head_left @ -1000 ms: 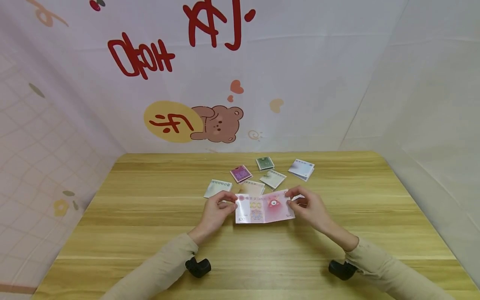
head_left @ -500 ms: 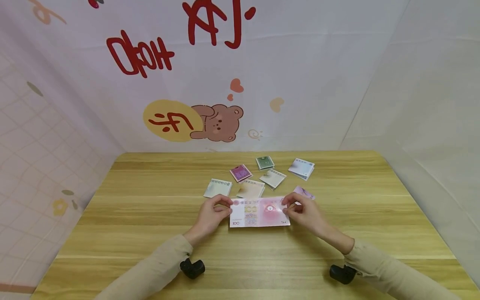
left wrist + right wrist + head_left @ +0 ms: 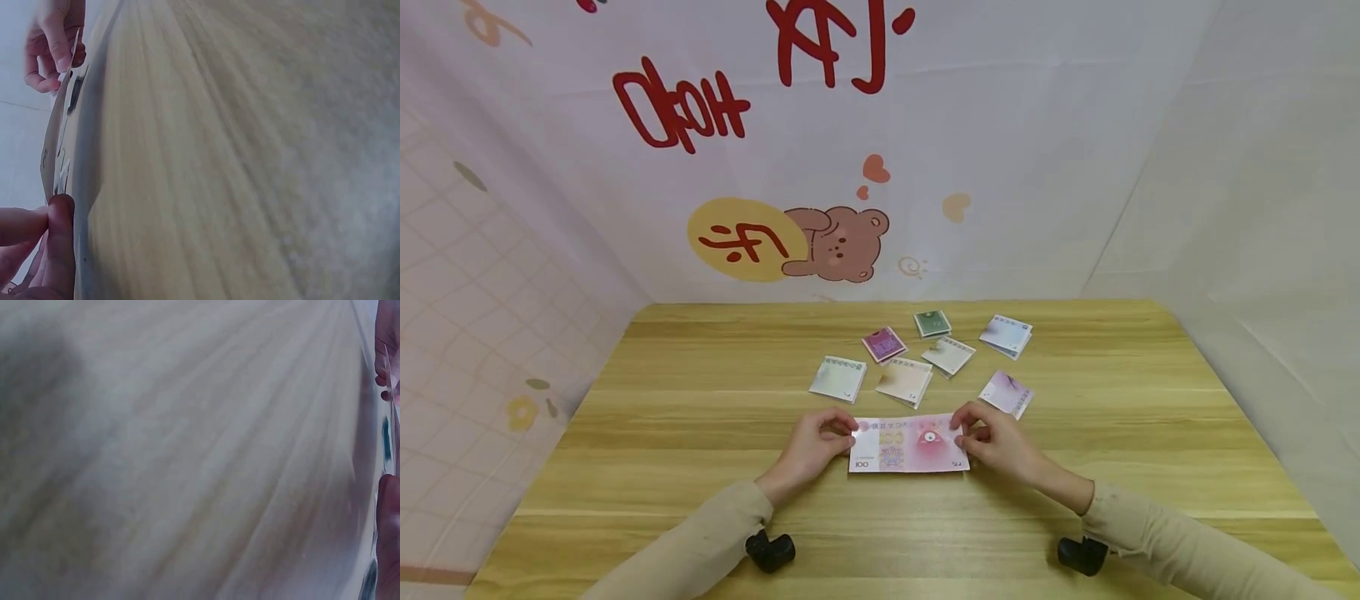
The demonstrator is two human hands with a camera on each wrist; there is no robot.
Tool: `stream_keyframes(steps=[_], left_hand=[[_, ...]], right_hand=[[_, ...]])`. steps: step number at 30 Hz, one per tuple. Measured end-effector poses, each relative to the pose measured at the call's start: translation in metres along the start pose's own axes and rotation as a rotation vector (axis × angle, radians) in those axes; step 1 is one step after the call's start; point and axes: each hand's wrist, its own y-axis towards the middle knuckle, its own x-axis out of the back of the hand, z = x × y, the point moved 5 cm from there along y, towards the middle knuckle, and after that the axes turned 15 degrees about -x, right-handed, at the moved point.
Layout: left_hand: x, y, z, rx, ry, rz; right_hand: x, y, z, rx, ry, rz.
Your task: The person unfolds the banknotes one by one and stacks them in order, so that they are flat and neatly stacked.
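Observation:
A pink 100 banknote (image 3: 904,446) is spread out above the table, with a faint crease near its middle. My left hand (image 3: 808,450) pinches its left end between thumb and fingers, and my right hand (image 3: 1003,450) pinches the right end. From the left wrist, the banknote (image 3: 53,147) appears nearly edge-on, slightly bowed. Just beyond it lie a folded peach note (image 3: 905,381), a folded pale green note (image 3: 838,378) and a folded lilac note (image 3: 1006,394). In the right wrist view my right hand (image 3: 389,544) shows only at the right edge.
Farther back on the wooden table (image 3: 685,467) lie a small folded purple note (image 3: 883,343), a green one (image 3: 932,323), a greyish one (image 3: 948,356) and a bluish one (image 3: 1006,334). A printed cloth (image 3: 1022,167) hangs behind the table's far edge.
Both hands have brought the banknote nearer to me and slightly left, drawing it flatter. The lilac note and the whole peach note have come into sight behind it.

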Motion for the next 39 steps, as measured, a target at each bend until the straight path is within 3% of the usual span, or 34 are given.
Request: stream_keyframes(steps=[8,19,26,32,39], left_hand=[[0.0,-0.0015,-0.0016,0.027,0.011,0.05],[0.0014,-0.0007,0.003,0.105,0.063,0.056],[-0.0009,0.0012,0.0057,0.14,0.025,0.065],[0.0003,0.0057,0.0017,0.112,0.095,0.148],[0.0034,0.0064,-0.0036,0.13,0.087,0.231]], right_hand=[[-0.0044,0.0003,0.0003,0.011,-0.068,0.025],[-0.0047,0.0048,-0.0031,-0.01,-0.166,0.011],[-0.0003,0.0073,-0.0027,-0.003,-0.223,0.002],[0.0028,0.0079,-0.0024,-0.02,-0.216,0.002],[0.0022,0.0093,-0.009,-0.08,-0.136,0.084]])
